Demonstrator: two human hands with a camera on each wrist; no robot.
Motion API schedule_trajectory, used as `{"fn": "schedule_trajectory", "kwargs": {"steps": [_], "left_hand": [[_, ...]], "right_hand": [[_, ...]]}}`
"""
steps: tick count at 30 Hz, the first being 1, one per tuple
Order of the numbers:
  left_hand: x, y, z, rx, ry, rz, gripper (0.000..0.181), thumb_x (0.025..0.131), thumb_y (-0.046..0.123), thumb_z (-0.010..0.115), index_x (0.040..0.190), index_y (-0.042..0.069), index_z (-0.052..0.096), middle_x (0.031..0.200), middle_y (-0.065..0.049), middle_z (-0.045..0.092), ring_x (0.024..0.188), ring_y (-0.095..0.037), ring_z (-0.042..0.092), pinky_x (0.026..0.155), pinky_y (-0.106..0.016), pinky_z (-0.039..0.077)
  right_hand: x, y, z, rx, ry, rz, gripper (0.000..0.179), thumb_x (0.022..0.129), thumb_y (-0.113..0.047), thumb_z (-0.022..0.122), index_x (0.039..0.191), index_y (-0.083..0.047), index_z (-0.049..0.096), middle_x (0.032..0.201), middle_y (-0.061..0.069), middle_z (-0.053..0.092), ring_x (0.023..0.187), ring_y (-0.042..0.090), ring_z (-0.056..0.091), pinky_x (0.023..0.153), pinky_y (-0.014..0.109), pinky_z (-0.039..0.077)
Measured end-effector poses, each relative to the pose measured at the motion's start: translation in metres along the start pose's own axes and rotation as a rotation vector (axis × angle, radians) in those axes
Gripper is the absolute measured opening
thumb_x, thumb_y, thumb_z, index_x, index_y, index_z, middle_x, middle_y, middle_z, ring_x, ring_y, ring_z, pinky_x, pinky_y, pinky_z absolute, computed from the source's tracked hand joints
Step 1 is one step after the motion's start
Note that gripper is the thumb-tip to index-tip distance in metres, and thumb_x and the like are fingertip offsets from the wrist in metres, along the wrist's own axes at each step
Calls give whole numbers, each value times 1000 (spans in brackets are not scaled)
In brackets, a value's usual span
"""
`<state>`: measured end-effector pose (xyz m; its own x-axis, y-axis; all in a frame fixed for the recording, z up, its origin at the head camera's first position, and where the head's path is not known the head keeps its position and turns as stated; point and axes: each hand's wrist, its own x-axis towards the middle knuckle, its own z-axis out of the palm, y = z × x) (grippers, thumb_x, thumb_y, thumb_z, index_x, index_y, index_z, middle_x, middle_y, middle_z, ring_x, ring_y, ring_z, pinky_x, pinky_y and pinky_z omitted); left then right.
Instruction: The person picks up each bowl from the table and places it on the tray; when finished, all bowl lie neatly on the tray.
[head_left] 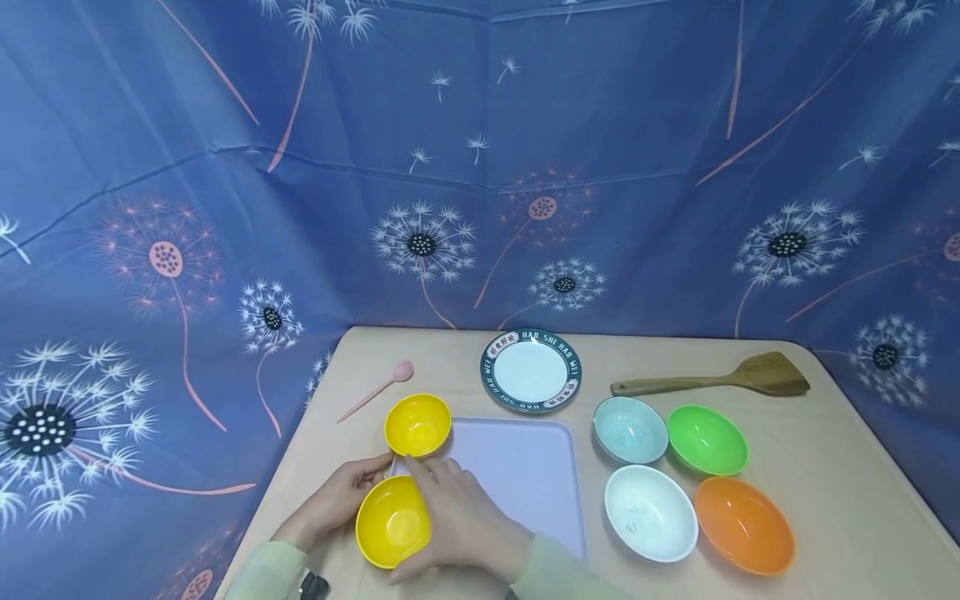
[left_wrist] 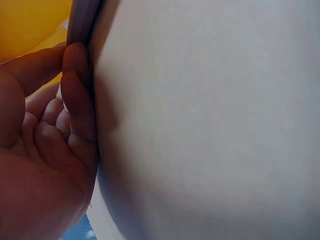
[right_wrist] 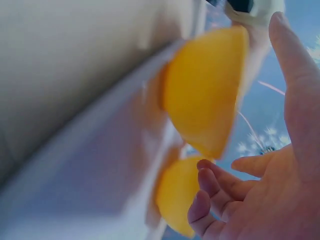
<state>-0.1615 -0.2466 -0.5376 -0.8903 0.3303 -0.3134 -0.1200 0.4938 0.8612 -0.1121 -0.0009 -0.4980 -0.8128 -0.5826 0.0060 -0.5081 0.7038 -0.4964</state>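
Two yellow bowls stand at the left side of a pale lilac tray: a far bowl [head_left: 417, 425] and a near bowl [head_left: 392, 525]. My left hand [head_left: 348, 492] is left of them; in the left wrist view its thumb and fingers [left_wrist: 76, 95] pinch the rim of the tray [left_wrist: 82, 22]. Over the right side of the near bowl is my right hand [head_left: 468, 517], fingers toward the far bowl and thumb at the near side. The right wrist view shows this hand [right_wrist: 250, 195] with loosely bent fingers beside the bowls, gripping neither.
A pink spoon [head_left: 378, 390] lies at the back left. A green-rimmed plate [head_left: 531, 405] stands behind the tray. To the right are a wooden spatula [head_left: 765, 373] and bowls in light blue [head_left: 630, 429], green [head_left: 707, 440], white [head_left: 651, 512] and orange [head_left: 744, 525].
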Motion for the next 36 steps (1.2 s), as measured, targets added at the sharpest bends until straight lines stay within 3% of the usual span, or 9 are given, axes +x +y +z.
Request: {"fn": "schedule_trajectory", "kwargs": {"steps": [8,17,23,32,36], "left_hand": [[1,1,1,-20,12,-4,60,97,9,71,153,4,51,86,-5,57,77,-19,50,68,-24,43],[2,-1,0,-24,13,-16,58,99,11,70,153,6,52,88,-5,57,82,-20,51,71,-24,44],[1,-1,-1,-46,-4,-16,59,99,15,71,154,5,50,88,-5,58,81,-19,52,71,-23,45],[1,3,-1,-24,7,-44,61,98,15,73,154,6,51,87,-5,57,86,-21,53,76,-26,44],[0,3,-1,-29,8,-57,63,96,16,75,154,7,51,86,-5,57,86,-21,53,78,-29,45]], "right_hand": [[-31,20,-54,-18,50,104,136,57,-94,72,164,-19,34,152,4,49,132,23,47,110,49,43],[-101,67,-112,-56,242,169,129,59,-91,73,158,-14,45,149,7,52,135,31,47,109,56,42],[-152,110,-133,-97,308,320,126,58,-86,80,155,-14,48,146,16,54,133,42,47,99,70,43],[-234,174,-145,-133,229,620,135,61,-80,84,158,1,36,146,34,43,130,56,36,93,79,39],[-263,199,-148,-33,136,738,131,67,-77,82,158,4,34,147,34,38,126,56,31,93,83,33]]}}
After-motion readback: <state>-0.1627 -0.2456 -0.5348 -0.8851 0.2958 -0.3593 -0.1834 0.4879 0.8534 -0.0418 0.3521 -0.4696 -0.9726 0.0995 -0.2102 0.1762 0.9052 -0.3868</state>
